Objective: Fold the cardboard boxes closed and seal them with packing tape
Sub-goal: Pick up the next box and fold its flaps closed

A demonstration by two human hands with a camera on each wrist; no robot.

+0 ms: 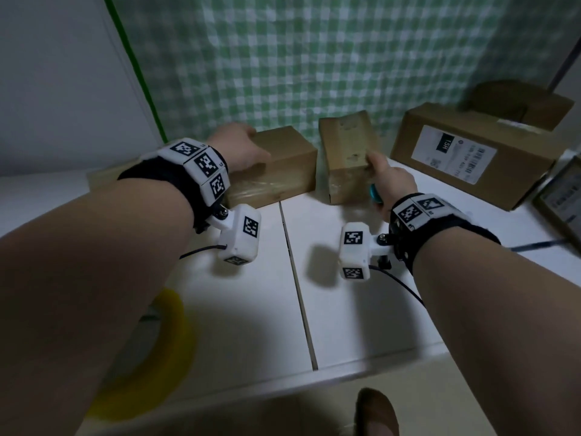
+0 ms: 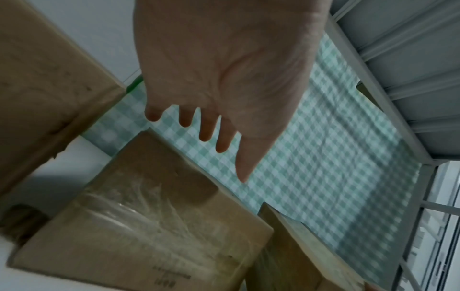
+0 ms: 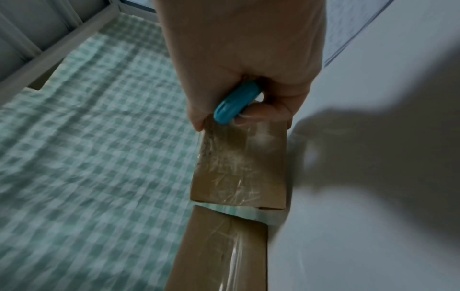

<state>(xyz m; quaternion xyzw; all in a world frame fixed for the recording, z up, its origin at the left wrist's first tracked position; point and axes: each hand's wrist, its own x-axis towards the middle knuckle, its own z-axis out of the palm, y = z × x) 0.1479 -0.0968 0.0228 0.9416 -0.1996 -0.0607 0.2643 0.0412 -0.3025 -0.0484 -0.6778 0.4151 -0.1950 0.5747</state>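
Note:
Two small brown cardboard boxes with clear tape over them stand at the back of the white table (image 1: 352, 309). My left hand (image 1: 242, 149) reaches over the left box (image 1: 283, 165) with fingers (image 2: 206, 135) straight and spread; touch with the box (image 2: 159, 216) cannot be told. My right hand (image 1: 382, 174) grips the right box (image 1: 345, 146) by its near edge and holds it tipped up on end. A blue hand tool (image 3: 236, 102) is also held in that palm, against the taped box (image 3: 239, 167).
A larger box with a white shipping label (image 1: 471, 152) lies at the back right, with another labelled box (image 1: 562, 196) at the right edge. A yellow tape roll (image 1: 169, 341) sits under my left forearm. A green checked cloth (image 1: 314, 58) hangs behind.

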